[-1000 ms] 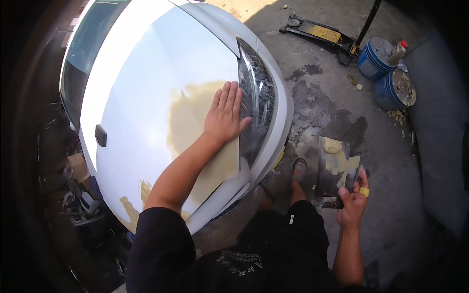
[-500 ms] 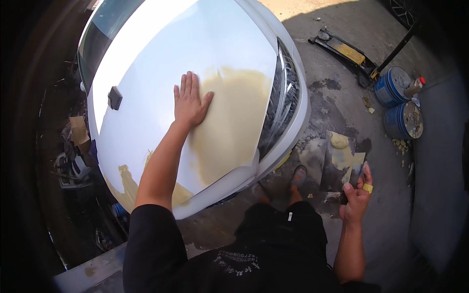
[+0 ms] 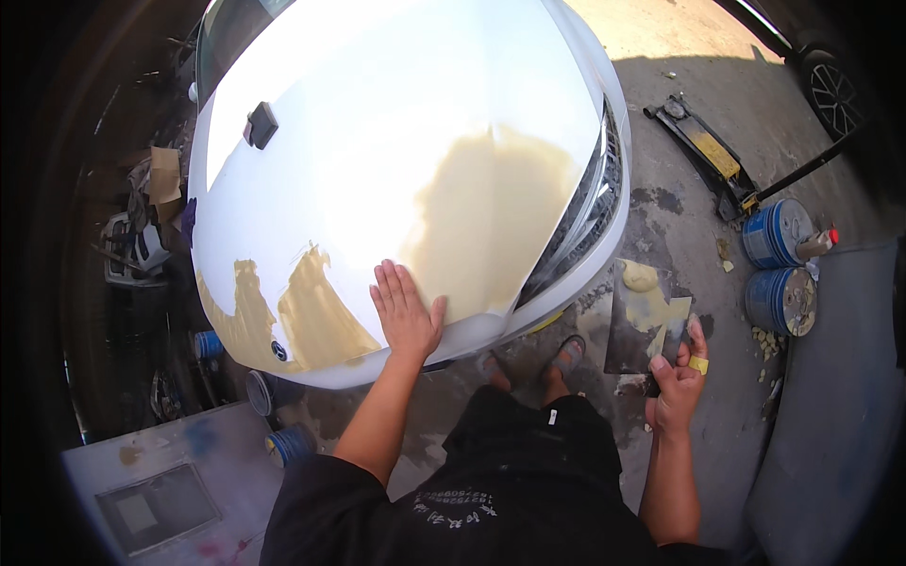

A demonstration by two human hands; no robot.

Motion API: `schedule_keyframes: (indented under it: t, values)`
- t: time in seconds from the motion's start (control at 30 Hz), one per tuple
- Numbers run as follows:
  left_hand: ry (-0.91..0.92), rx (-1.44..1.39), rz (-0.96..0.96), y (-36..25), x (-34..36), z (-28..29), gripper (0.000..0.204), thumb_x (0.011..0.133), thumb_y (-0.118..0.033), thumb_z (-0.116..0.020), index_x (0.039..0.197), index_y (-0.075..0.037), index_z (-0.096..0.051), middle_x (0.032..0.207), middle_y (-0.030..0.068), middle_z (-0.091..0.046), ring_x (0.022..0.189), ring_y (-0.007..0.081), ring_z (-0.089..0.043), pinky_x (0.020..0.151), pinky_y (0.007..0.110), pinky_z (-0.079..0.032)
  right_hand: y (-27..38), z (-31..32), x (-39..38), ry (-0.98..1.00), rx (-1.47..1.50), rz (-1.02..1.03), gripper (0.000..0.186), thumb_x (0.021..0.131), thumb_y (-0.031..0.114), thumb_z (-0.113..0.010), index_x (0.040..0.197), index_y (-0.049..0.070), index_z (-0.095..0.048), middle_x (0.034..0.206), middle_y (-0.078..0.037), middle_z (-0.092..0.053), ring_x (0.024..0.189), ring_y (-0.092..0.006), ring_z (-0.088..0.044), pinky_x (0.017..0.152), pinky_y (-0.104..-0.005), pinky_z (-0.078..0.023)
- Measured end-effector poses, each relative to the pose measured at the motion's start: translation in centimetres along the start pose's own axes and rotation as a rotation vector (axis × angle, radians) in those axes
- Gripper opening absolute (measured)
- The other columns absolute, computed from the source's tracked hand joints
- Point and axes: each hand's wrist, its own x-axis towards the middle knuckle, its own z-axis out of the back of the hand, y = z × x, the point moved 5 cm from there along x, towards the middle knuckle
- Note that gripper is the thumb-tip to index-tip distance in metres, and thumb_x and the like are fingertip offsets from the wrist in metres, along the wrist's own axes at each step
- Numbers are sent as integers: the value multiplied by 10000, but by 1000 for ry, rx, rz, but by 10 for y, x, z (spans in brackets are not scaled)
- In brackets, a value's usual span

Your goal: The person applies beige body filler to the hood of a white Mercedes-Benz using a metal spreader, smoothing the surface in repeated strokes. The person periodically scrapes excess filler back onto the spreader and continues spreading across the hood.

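Note:
My left hand (image 3: 406,311) lies flat on the white car hood (image 3: 368,179), fingers together and stretched out, near its front edge. Just right of the fingers is a broad patch of tan filler (image 3: 500,217) with feathered edges. More filler (image 3: 321,307), streaky, covers the hood's front at the left, beside a small round badge (image 3: 278,351). Off the car to the right, my right hand (image 3: 678,377) grips a dark putty board (image 3: 628,330) and a filler-smeared spreader (image 3: 677,314) together. A mound of pale putty (image 3: 640,275) sits on the board's far end. Yellow tape wraps one finger.
A black sanding block (image 3: 263,125) rests on the hood. Right of the car, a floor jack (image 3: 703,151) and two blue buckets (image 3: 766,236) stand on the concrete. Behind my left elbow is a stained white panel (image 3: 170,443), with another bucket (image 3: 291,443) beside it.
My left hand has slid toward me, from the left side of the big filler patch to the hood's front edge. The view has shifted left; my right hand keeps its hold.

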Motion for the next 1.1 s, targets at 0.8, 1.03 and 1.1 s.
schedule_keyframes:
  t: [0.8, 1.03, 1.1]
  values:
    - [123, -55, 21, -60, 78, 9, 879, 956, -558, -434, 1550, 18, -136, 1635, 187, -90, 1526, 305, -31, 1206, 514, 20, 10, 12, -16, -114, -96, 34, 786, 788, -100, -624, 1491, 21, -293, 1289, -126, -555, 1206, -218, -542, 1060, -350, -421]
    - [13, -83, 519, 70, 153, 20, 918, 966, -591, -387, 1535, 69, -96, 1627, 231, -40, 1521, 324, 26, 1224, 426, 21, 2, -15, -8, -17, -108, -5, 787, 780, -93, -646, 1482, 20, -310, 1310, -120, -536, 1219, -214, -528, 1058, -352, -423]
    - [48, -74, 481, 70, 219, 25, 926, 969, -631, -335, 1536, 64, -106, 1629, 220, -50, 1522, 314, 6, 1228, 405, -1, 0, -20, -15, -19, -114, 1, 790, 781, -87, -655, 1482, 17, -306, 1316, -126, -536, 1222, -216, -529, 1057, -353, -424]
